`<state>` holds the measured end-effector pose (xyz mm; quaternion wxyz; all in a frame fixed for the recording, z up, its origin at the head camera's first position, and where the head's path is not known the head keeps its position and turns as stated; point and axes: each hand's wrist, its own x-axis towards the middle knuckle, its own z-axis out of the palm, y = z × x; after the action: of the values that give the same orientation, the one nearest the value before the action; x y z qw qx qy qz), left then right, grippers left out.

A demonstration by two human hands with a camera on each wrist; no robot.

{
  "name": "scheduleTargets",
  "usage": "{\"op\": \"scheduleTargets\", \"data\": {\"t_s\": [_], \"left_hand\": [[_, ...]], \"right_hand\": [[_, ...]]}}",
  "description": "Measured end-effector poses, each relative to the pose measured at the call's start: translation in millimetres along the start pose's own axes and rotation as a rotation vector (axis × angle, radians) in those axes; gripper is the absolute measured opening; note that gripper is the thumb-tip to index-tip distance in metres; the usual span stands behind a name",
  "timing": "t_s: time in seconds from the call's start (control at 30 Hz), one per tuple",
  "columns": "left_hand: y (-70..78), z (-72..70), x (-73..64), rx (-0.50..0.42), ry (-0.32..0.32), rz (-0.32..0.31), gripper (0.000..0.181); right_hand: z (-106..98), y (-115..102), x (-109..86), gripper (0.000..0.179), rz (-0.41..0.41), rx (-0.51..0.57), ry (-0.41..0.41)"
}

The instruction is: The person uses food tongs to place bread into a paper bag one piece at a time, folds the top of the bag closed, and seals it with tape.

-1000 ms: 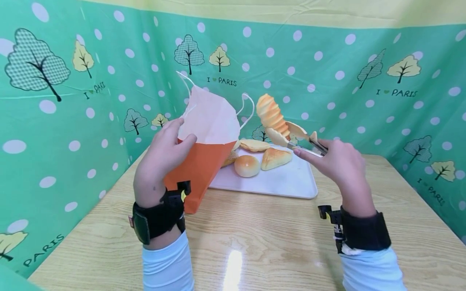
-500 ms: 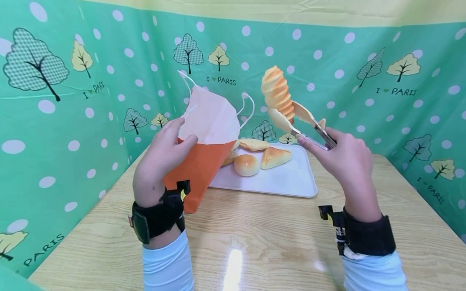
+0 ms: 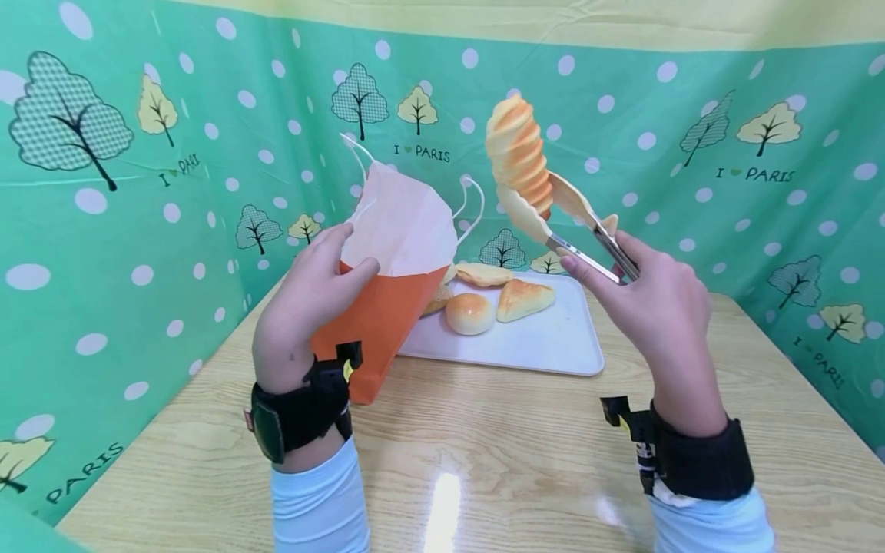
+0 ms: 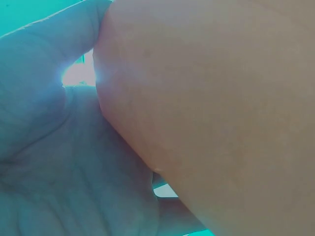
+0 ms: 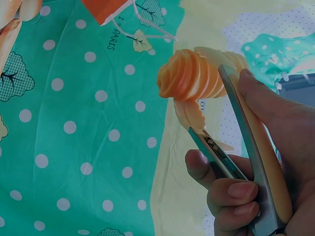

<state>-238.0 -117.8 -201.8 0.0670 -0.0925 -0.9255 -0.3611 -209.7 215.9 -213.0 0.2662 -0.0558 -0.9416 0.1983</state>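
Note:
My right hand grips a pair of tongs with steel arms and cream scalloped tips. Between those tips a spiral-ridged golden bread roll is pinched, raised above the tray and to the right of the bag. The right wrist view shows the fingers curled round the tongs' handles. My left hand holds an orange paper bag by its upper left side, thumb across the front. The bag leans to the right with its mouth up; its white inner wall and white cord handles show. In the left wrist view the bag blocks much of the palm.
A white tray lies on the wooden table behind the bag. It bears a round bun, a triangular bread, a flat oval bread and another piece partly hidden by the bag. Green printed curtain surrounds the table.
The right hand has raised the tongs with the spiral bread roll well above the tray, and the roll has latterly shifted a little left. The left hand and bag have stayed in place.

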Motion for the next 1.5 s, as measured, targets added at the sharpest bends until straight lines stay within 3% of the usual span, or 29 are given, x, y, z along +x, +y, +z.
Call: {"op": "scheduleTargets", "data": {"t_s": [0.23, 0.53, 0.73, 0.97, 1.5], "left_hand": [[-0.5, -0.3, 0.7, -0.002, -0.008, 0.012, 0.068], [-0.9, -0.1, -0.3, 0.001, -0.013, 0.003, 0.070], [-1.7, 0.1, -0.3, -0.006, -0.011, 0.005, 0.070], [-2.1, -0.6, -0.8, -0.005, -0.014, 0.011, 0.071], [-3.6, -1.9, -1.9, -0.025, -0.013, 0.041, 0.069]], "right_hand": [[1.4, -6.4, -5.1, 0.058, -0.036, 0.037, 0.087], [10.9, -14.7, -8.2, 0.060, -0.092, 0.065, 0.144], [19.8, -20.9, -9.7, 0.059, -0.175, 0.088, 0.232], [32.4, -29.7, -12.4, 0.073, -0.284, 0.075, 0.319], [63.0, -45.2, -19.1, 0.070, -0.443, 0.036, 0.298]]}}
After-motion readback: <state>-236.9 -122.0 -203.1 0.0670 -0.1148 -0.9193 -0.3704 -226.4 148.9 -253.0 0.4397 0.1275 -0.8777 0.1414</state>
